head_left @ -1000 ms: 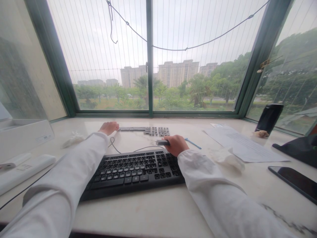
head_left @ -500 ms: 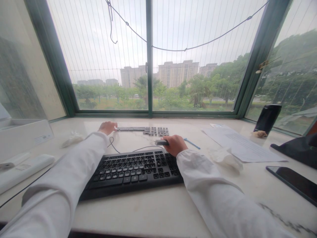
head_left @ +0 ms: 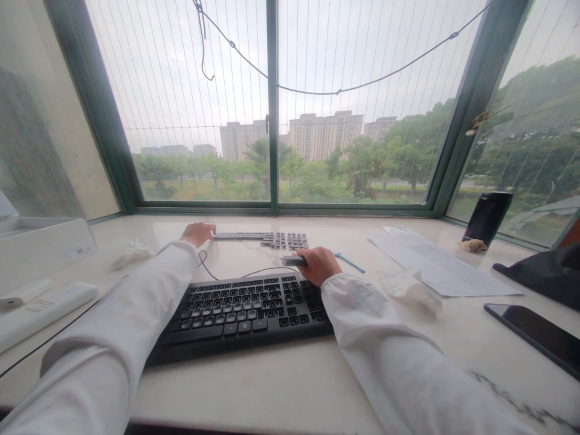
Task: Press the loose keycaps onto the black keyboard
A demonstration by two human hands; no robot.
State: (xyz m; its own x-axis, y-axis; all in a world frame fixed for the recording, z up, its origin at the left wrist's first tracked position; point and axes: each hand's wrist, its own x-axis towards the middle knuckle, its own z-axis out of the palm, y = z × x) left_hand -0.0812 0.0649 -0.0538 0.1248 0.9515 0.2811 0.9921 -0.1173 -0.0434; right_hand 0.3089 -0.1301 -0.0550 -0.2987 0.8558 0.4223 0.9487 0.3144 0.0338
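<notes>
A black keyboard lies in front of me, many of its keycaps off and the bare key sockets showing. Some caps and the space bar remain toward its lower left. Behind it, loose keycaps are laid out in rows on the white sill. My left hand is closed at the left end of these rows, its fingertips touching or close to the end caps; what it pinches is too small to tell. Above the keyboard's upper right, my right hand grips a short dark brush, its pale tip pointing left.
A blue thin stick, crumpled tissue and printed paper lie to the right. Farther right are a phone and a dark upright can-like object. A white box and another tissue are on the left.
The view has shifted very slightly. Both hands stay in nearly the same place, with the brush still in my right hand.
</notes>
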